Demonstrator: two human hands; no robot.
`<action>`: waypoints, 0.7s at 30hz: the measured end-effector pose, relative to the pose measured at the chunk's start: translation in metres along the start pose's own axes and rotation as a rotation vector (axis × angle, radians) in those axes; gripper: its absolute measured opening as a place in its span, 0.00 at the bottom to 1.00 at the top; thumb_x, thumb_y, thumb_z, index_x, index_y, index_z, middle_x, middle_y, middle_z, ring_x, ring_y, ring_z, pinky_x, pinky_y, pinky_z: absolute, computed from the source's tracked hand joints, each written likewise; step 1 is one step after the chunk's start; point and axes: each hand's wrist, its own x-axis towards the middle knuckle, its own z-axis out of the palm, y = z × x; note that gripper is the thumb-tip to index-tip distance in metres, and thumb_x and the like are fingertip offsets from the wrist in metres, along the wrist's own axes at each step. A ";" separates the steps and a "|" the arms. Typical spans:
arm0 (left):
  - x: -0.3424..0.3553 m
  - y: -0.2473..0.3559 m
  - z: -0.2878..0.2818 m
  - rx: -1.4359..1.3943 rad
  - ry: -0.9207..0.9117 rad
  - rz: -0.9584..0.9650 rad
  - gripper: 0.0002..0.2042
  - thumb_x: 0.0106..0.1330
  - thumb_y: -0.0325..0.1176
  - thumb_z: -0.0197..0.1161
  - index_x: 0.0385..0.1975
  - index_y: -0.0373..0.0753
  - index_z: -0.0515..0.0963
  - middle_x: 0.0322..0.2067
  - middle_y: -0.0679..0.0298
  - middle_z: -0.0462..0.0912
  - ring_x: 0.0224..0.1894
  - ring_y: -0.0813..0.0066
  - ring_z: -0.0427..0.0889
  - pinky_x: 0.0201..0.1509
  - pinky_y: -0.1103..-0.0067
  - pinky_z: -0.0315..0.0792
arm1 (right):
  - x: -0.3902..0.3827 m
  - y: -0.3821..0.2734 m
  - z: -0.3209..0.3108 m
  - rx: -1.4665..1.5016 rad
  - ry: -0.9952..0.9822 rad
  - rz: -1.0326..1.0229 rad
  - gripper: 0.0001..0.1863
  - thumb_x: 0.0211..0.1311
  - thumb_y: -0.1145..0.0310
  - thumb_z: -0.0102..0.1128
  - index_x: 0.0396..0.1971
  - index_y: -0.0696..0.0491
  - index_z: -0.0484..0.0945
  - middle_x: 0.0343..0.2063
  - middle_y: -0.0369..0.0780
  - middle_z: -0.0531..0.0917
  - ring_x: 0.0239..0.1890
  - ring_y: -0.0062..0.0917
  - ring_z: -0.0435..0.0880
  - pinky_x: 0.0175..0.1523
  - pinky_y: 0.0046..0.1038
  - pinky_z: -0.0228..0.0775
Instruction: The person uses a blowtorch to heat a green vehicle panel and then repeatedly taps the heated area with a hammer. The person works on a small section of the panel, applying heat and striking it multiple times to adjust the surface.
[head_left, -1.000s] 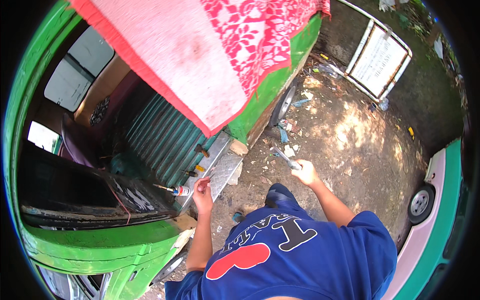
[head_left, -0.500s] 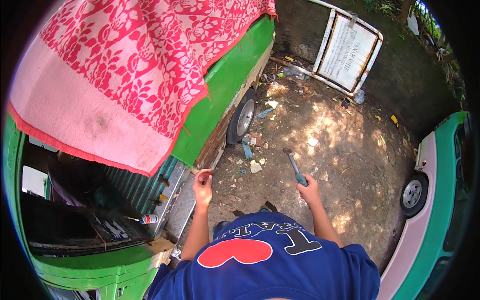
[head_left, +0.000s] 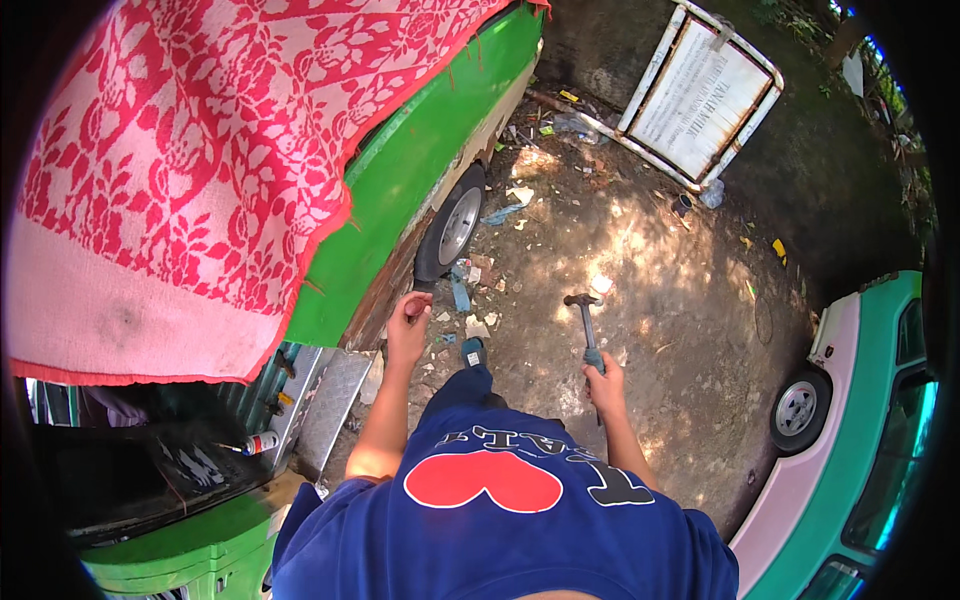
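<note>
My right hand (head_left: 604, 384) grips a hammer (head_left: 588, 326) by its blue-grey handle, with the metal head pointing away from me over the ground. Raised beside the lower edge of the green van (head_left: 375, 235), my left hand (head_left: 407, 332) is closed at the fingertips around a small reddish-brown piece (head_left: 417, 306); its exact kind is unclear. The van's bare, rusty brown sill and its rear wheel (head_left: 451, 222) lie just beyond that hand. A red and pink floral cloth (head_left: 190, 190) drapes over the van.
A metal step plate (head_left: 325, 405) and a small white and red can (head_left: 262, 442) are at the van's opening on the left. Scraps and rubble (head_left: 477, 327) litter the ground ahead. A framed white sign (head_left: 690, 100) leans by the far wall; a pink and green vehicle (head_left: 825, 410) stands right.
I have moved forward along the van, one foot now showing ahead. My right hand has brought the hammer more upright; my left hand still holds the small piece.
</note>
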 end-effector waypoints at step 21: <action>0.287 -0.044 0.162 0.495 -0.024 0.072 0.17 0.54 0.20 0.66 0.43 0.43 0.78 0.40 0.60 0.83 0.41 0.57 0.81 0.47 0.70 0.75 | 0.338 -0.174 0.005 -0.115 -0.133 -0.026 0.12 0.54 0.72 0.63 0.39 0.58 0.79 0.15 0.30 0.73 0.14 0.13 0.71 0.19 0.20 0.62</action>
